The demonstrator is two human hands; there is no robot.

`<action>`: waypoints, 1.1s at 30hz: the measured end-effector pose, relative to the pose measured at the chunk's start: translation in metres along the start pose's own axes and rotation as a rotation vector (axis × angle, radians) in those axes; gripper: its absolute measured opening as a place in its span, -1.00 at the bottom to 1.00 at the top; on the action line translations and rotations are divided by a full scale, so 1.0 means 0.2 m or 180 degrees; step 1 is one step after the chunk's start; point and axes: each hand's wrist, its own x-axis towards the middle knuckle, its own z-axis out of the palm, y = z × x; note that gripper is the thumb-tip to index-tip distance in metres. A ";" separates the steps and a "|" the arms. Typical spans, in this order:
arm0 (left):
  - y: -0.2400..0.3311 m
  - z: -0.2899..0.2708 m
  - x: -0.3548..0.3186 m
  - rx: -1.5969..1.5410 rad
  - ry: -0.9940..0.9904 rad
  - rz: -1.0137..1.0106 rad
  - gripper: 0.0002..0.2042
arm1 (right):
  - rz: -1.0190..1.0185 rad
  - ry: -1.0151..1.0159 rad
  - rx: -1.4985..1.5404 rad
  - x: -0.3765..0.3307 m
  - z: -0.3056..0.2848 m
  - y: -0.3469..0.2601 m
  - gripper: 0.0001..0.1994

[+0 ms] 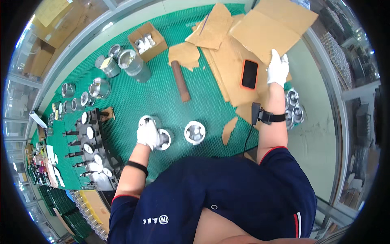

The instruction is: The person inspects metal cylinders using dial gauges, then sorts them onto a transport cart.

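My left hand (148, 135), in a white glove, is closed on a silver metal piston (152, 119). A second piston (165, 140) sits right against that hand, its hollow end facing up. Just to the right, a third piston (195, 132) stands apart on the green mat, also hollow side up. My right hand (278, 70), gloved in white too, reaches far right and grips the near edge of a brown cardboard sheet (264, 30). The sheet lies tilted over other cardboard; my thumb and part of the grip are hard to make out.
An orange-rimmed phone (249, 75) rests on stacked cardboard (231, 65). A brown rod (180, 81) and an open carton (148, 41) lie beyond my left hand. Several pistons (100, 88) and a fixture with dial gauges (89, 132) occupy the left. More pistons (293, 107) stand beside my right forearm.
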 end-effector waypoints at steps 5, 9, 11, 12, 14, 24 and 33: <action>-0.01 0.04 -0.01 -0.0049 0.0276 0.0128 -0.43 | 0.0482 -0.0214 0.0385 -0.66 -0.41 -0.42 -0.66; 0.05 0.04 -0.11 0.0296 0.0029 0.0806 -0.53 | 0.0265 -0.0057 0.0245 -1.23 -0.73 -0.55 -0.61; 0.08 0.12 -0.17 0.0243 -0.0019 0.1049 -0.47 | 0.0802 0.0109 -0.0160 -1.54 -0.86 -0.66 -0.64; 0.13 0.11 -0.22 0.0261 -0.0050 0.1168 -0.50 | 0.0817 0.0277 -0.0195 -1.70 -0.94 -0.68 -0.64; 0.15 0.19 -0.25 0.0148 0.0025 0.1371 -0.51 | 0.0500 0.0423 -0.0614 -2.00 -1.09 -0.71 -0.65; 0.40 0.18 -0.29 0.0338 0.0963 0.3836 -0.45 | 0.1145 0.2208 -0.0823 -3.35 -1.78 -1.14 -0.65; 0.33 0.49 0.46 0.0464 0.0074 0.3063 -0.21 | 0.1516 0.5217 -0.2889 -4.96 -2.30 -1.37 -0.62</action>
